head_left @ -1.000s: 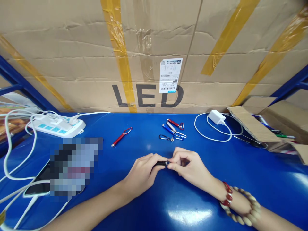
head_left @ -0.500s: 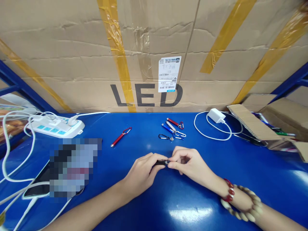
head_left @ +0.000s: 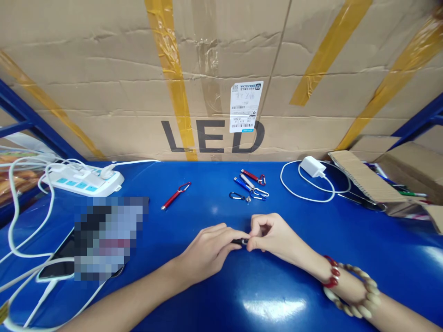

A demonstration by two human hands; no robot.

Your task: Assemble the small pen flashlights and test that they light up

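My left hand (head_left: 207, 251) is closed around a small black pen-shaped light (head_left: 239, 241), most of it hidden in the fingers. My right hand (head_left: 272, 235) pinches the tip of that same black light, fingers curled. Both hands rest low on the blue table (head_left: 346, 240). Beyond them lie a red keychain light (head_left: 175, 196) alone, and a small cluster of red, blue and silver keychain lights with carabiner clips (head_left: 251, 186).
A white power strip (head_left: 85, 180) with cables sits at far left, a phone (head_left: 60, 260) partly blurred near it. A white charger with coiled cable (head_left: 312, 167) lies at right, beside open cardboard boxes (head_left: 398, 180). A large cardboard box marked LED (head_left: 214, 78) walls the back.
Both hands have slid slightly toward me and to the right, still joined on the black light. Less of the light shows between the fingers.
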